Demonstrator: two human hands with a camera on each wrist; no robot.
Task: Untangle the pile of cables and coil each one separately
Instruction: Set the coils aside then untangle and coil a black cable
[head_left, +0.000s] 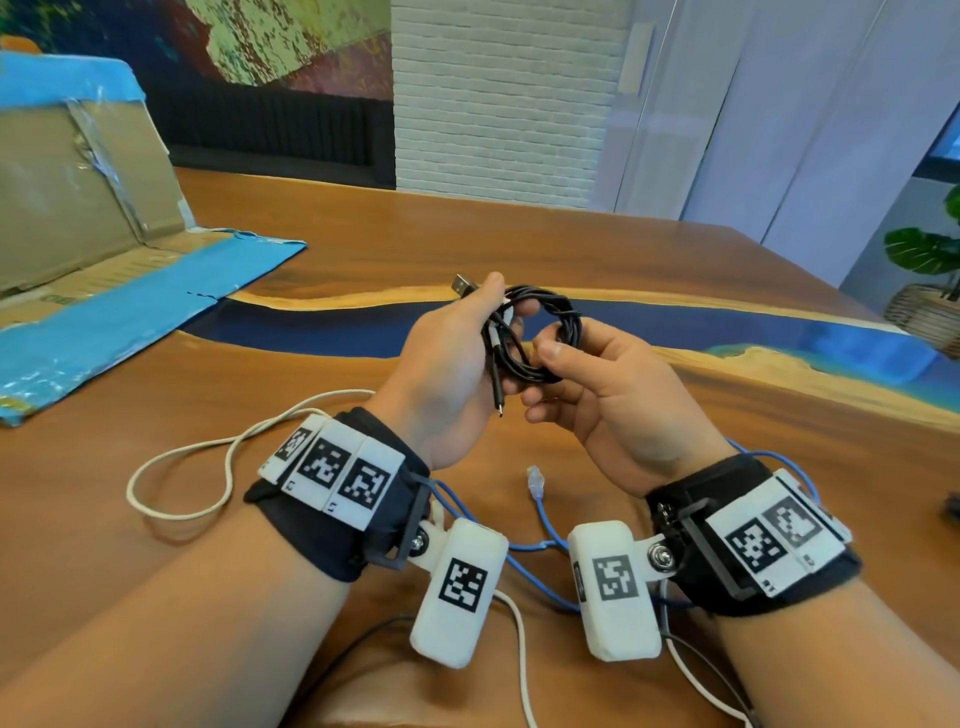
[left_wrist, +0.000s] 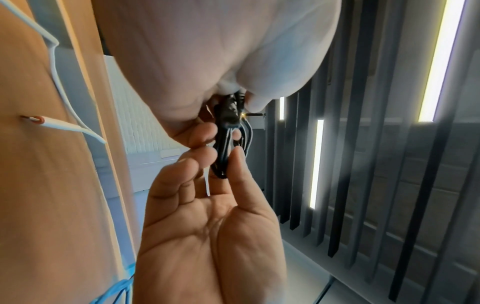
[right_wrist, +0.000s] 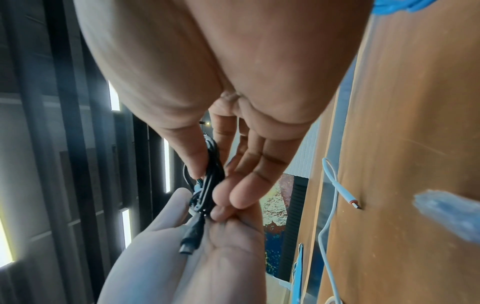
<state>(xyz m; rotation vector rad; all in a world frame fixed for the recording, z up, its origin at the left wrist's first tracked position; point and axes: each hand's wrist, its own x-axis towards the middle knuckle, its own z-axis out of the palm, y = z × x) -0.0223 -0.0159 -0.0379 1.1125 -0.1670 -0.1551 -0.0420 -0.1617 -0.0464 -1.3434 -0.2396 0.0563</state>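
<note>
A black cable (head_left: 530, 332) is wound into a small coil and held in the air above the wooden table (head_left: 675, 270). My left hand (head_left: 506, 312) grips the coil's left side; the USB plug (head_left: 462, 285) sticks out past the thumb and a small plug (head_left: 498, 408) hangs below. My right hand (head_left: 545, 374) pinches the coil's lower right between thumb and fingers. In the right wrist view the coil (right_wrist: 210, 176) sits between both hands. A white cable (head_left: 208, 457) lies loose at the left. A blue network cable (head_left: 540, 514) trails under my wrists.
An opened cardboard box with blue tape (head_left: 78, 208) stands at the table's far left. A blue resin band (head_left: 727, 327) crosses the tabletop. A potted plant (head_left: 924, 260) stands beyond the right edge. A small dark object (head_left: 953, 504) shows at the frame's right edge.
</note>
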